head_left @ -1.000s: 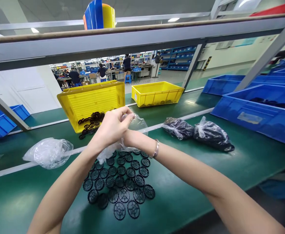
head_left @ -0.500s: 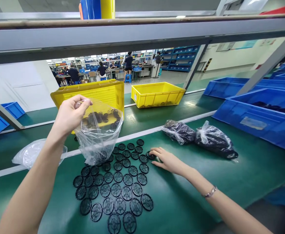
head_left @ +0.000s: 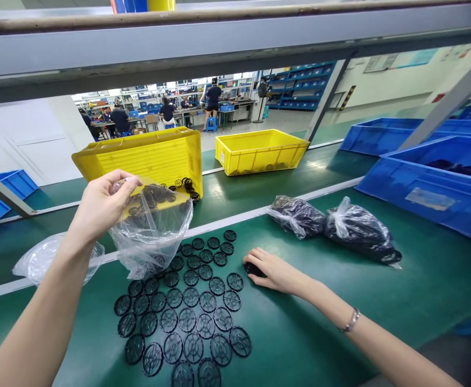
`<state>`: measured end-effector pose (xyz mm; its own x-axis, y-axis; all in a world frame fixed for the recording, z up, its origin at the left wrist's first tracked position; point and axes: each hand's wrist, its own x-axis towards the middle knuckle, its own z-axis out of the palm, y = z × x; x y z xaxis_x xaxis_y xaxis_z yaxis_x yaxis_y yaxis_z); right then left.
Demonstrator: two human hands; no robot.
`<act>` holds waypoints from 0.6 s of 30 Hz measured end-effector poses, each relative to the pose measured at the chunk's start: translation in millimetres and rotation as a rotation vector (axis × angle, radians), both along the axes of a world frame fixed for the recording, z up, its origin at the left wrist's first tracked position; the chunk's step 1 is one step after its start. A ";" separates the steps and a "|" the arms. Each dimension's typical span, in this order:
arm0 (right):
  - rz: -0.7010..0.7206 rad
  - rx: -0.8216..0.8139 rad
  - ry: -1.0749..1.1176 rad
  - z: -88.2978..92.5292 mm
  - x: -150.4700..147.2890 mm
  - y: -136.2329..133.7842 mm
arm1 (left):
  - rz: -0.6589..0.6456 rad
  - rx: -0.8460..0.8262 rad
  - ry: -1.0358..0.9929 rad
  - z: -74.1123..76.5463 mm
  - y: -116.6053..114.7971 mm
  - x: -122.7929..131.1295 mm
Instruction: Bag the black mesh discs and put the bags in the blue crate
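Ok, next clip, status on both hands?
Left hand holding up clear plastic bag. Right hand cupped over a black mesh disc. Black rings by tilted yellow bin, behind bag.

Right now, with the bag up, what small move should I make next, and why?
Probably sweep the discs under your right hand across to the bag, since they're already gathered there and your left hand is holding it up just above the rows.

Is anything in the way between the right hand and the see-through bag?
Nothing tall stands there. Between the right hand and the clear plastic bag, only flat black mesh discs lie on the green mat, low enough to reach over.
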<state>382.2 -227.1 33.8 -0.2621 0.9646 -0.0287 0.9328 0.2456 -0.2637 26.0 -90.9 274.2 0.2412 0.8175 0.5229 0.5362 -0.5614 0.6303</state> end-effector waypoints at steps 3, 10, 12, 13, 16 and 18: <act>0.072 0.011 0.026 2.8 -13.1 -5.5 | -0.006 -0.047 -0.001 -0.2 -1.9 2.5; 0.101 0.005 0.014 -4.6 -27.4 -14.2 | -0.035 -0.032 -0.014 -1.5 -5.1 0.3; 0.092 -0.004 -0.008 -5.0 -30.9 -21.8 | -0.033 -0.031 -0.024 -1.7 -5.9 -2.3; 0.118 -0.005 -0.015 -4.8 -33.9 -25.5 | -0.031 -0.028 -0.028 -1.5 -6.7 -3.0; 0.225 0.002 -0.017 -4.2 -44.2 -33.1 | -0.029 -0.022 -0.024 0.1 -10.1 -3.1; 0.233 -0.006 -0.018 -4.2 -47.7 -35.6 | -0.036 -0.023 -0.017 1.3 -12.9 -2.8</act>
